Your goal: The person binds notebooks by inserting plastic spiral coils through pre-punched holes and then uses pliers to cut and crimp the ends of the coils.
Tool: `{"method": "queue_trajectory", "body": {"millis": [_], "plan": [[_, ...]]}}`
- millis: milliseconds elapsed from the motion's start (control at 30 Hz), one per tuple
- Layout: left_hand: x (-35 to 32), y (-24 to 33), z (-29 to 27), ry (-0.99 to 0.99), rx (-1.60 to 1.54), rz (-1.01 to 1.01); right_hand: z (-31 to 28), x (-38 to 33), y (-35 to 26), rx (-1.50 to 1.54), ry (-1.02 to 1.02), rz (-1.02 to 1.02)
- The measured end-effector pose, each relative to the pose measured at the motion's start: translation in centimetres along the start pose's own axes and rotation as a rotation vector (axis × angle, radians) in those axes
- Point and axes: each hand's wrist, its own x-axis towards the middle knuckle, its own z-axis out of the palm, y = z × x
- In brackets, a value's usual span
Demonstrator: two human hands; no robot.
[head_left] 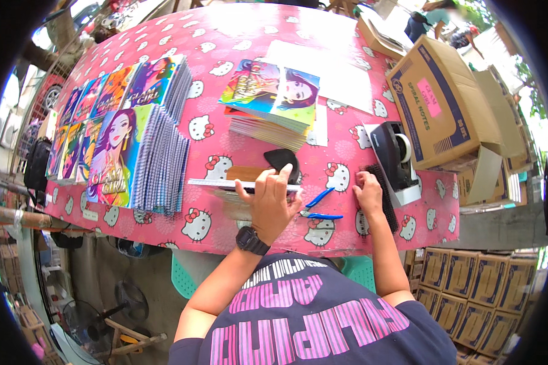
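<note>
My left hand (271,201), a dark watch on its wrist, grips a notebook (216,183) near the table's front edge. Its fingers reach over the white top edge and the thumb lies on the right end. Behind it are a brown wooden block (243,173) and a black curved piece (280,159). My right hand (369,193) is closed, with bent fingers, against the left side of a bunch of black spiral binding coils (383,201); what lies between the fingertips is hidden. Blue-handled pliers (320,207) lie on the table between my hands.
Stacks of spiral-bound notebooks (158,158) stand at the left. A stack of unbound ones (271,103) lies beyond my left hand, near white sheets (347,85). A black device (389,152) and an open cardboard box (438,103) occupy the right. The pink tablecloth (219,128) covers the table.
</note>
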Motion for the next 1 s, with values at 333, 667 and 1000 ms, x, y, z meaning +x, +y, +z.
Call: {"method": "queue_trajectory", "body": {"millis": [333,667,1000], "plan": [[1.6,0.3,-4.1,-0.197,-0.211,0.050,-6.4,-1.3,-10.3,0.798,-0.391,0.013],[2.0,-1.0,-5.0,-0.137,-0.323,0.099,-6.0,-1.4,-15.1,0.771,-0.496,-0.367],[0.8,-1.7,-4.6,-0.121,-0.371,0.108,-6.1,-0.3,-15.6,0.732,-0.517,-0.531]]}}
